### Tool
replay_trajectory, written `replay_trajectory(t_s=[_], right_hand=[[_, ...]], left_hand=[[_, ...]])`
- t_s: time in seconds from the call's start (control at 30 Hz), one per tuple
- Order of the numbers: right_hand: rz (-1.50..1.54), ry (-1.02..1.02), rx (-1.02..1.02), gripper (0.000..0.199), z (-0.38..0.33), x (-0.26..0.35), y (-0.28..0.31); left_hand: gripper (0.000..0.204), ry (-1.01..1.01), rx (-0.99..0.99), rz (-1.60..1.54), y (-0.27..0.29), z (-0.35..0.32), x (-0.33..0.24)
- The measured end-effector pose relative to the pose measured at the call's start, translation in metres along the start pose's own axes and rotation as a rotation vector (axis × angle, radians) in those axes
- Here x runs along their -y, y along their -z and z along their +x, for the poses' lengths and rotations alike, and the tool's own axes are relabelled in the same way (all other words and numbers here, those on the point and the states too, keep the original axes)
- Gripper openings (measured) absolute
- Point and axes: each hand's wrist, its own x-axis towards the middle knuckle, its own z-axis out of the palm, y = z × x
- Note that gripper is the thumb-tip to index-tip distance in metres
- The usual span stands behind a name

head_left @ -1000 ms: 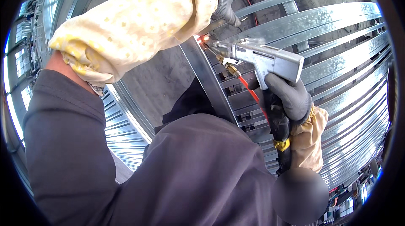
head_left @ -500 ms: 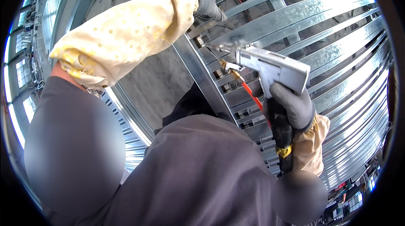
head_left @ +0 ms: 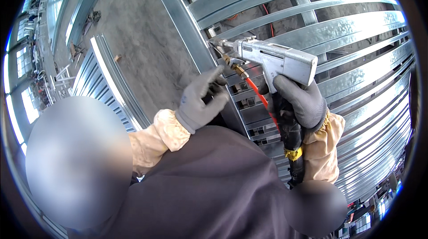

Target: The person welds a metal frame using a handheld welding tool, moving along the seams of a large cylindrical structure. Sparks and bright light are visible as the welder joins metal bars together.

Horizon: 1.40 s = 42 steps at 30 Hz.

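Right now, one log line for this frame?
right hand: grips grey pistol tool | nozzle at galvanised frame | left hand: free, near upright

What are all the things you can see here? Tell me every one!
Welding gun: one, silver-grey metal, centre right, its nozzle against the metal frame.
Hose: one, red-orange, running down from under the gun's front.
Cable: one, black with a yellow band, hanging below the gun's grip.
Metal frame: one, shiny grey slats and a long post, filling the right and top.
Ribbed metal panel: one, grey, lying on the left.
Concrete floor: grey, upper left, with small scraps on it.
Left hand: grey glove, cream sleeve cuff, fingers curled, next to the frame's post, holding nothing.
Right hand: grey glove, cream cuff, gripping the gun's handle.
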Motion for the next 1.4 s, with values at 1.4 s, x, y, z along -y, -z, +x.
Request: replay_trajectory(t_s=[1.4], right_hand=[[-0.082, -0.023, -0.049, 0.029, -0.003, 0.003, -0.010]], left_hand=[[0.084, -0.137, 0.037, 0.414, -0.007, 0.006, -0.005]])
